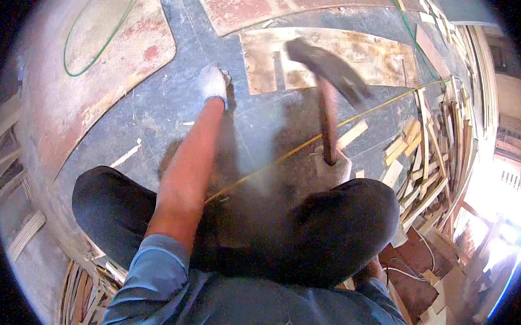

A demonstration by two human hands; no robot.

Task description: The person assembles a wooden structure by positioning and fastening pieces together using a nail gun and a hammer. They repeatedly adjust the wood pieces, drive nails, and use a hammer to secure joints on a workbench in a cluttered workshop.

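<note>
My left hand [213, 82], in a white glove with a blue cuff, reaches forward to the dark floor sheet [190, 37]. Its fingers are curled together at the fingertips, and whatever they may pinch is too small to make out. My right hand [331, 170], also gloved, is closed around the wooden handle of a hammer [327, 116]. The hammer stands upright above my right knee, its dark metal head smeared by motion. Beyond the hammer lies a pale, stained plywood board [358, 53], flat on the sheet.
Wood strips [429, 164] are heaped at my right. A thin yellow line [290, 153] crosses diagonally between my knees and the heap. Large worn reddish panels [120, 57] lie at the left and far side, with a green cord [96, 62] looped over one.
</note>
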